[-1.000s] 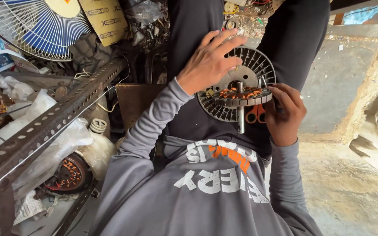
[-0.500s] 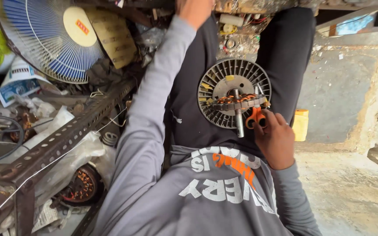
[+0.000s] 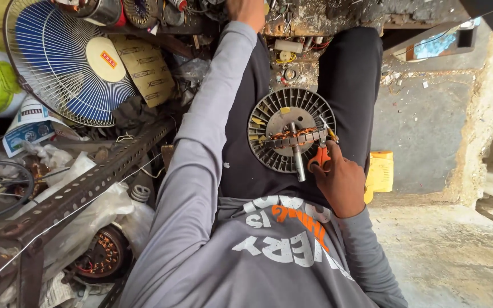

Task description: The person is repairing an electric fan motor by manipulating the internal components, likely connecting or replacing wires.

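**On the lap: motor steadied by one hand while the other reaches away**

On the person's lap, resting against the dark trousers, sits a round fan motor (image 3: 290, 130) with a slotted grey housing, copper windings across its middle and a steel shaft (image 3: 296, 155) pointing toward the body. The right hand (image 3: 340, 181) is closed on orange-handled pliers (image 3: 320, 153), whose tips lie at the winding edge on the motor's right side. The left hand (image 3: 246, 11) is stretched up to the cluttered workbench (image 3: 309, 23) at the top of the view; most of it is cut off by the frame, so I cannot tell whether its fingers are apart or closed on anything.

With only one hand near the motor, the work seems to go best if the right hand keeps the housing pressed flat against the thigh, so that it neither tips nor rolls on its round rim. The plier tips are probably best kept short of the copper wire, which looks thin and easy to nick, and the shaft points at the person's middle, so any push ought to run sideways rather than inward.

Room is tight on the left: a perforated angle-iron rail (image 3: 87, 188) runs just beside the left sleeve, with a blue table fan (image 3: 67, 63), plastic bags and another wound motor (image 3: 101, 256) behind it. The right side is freer, with bare concrete floor (image 3: 429, 114) and a yellow box (image 3: 379, 174) just beside the right wrist.
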